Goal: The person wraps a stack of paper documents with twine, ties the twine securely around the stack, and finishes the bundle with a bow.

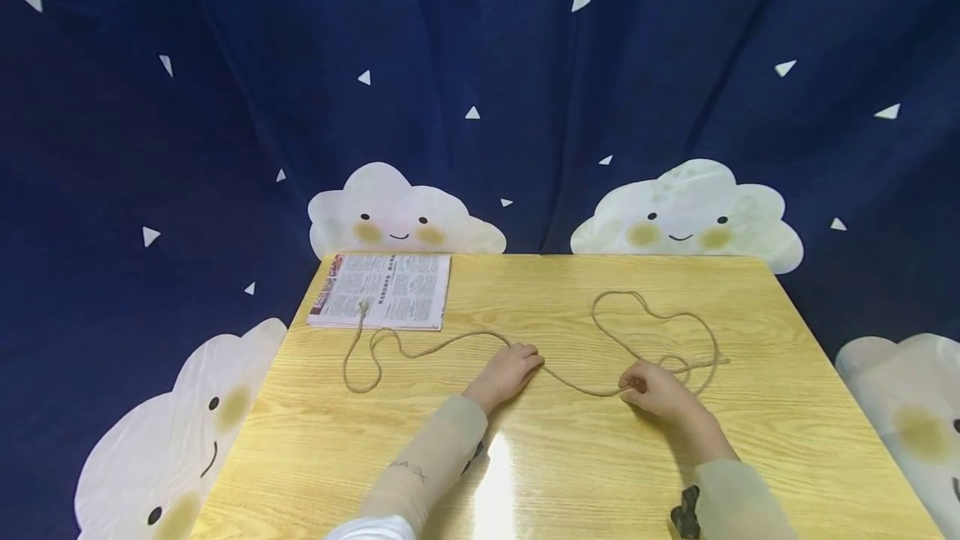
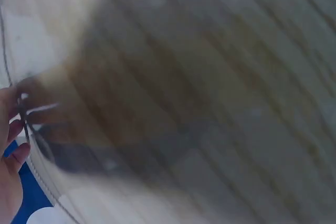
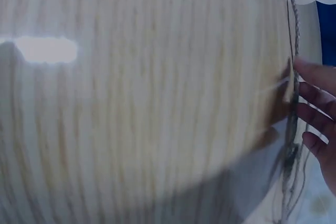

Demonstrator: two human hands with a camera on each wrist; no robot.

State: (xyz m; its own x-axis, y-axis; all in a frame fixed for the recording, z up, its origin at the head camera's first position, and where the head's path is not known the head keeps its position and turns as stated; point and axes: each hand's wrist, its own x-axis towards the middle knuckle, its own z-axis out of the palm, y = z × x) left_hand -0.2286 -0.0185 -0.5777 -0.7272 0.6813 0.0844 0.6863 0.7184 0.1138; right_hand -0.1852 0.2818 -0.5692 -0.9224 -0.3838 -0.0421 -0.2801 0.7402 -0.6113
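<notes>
A single length of thin, tan rope [image 1: 570,383] is found laid across the wood-grain table [image 1: 615,473], with both hands placed on it. By the left hand [image 1: 508,372], bent fingers are laid over its middle stretch; whether the strand is gripped cannot be told. By the right hand [image 1: 663,390], further along, it is touched with part-curled fingers; a firm pinch cannot be confirmed (the right wrist view is dim). Between the hands, a shallow sag is formed.

To the left, the rope is bent into curves, and its knotted tip is rested on a folded newspaper [image 1: 405,290] at the far left corner. Beyond the right hand, a wide, irregular loop is formed, crossed over itself. The table is backed by a dark blue curtain [image 1: 480,48], printed with white triangles and smiling clouds.
</notes>
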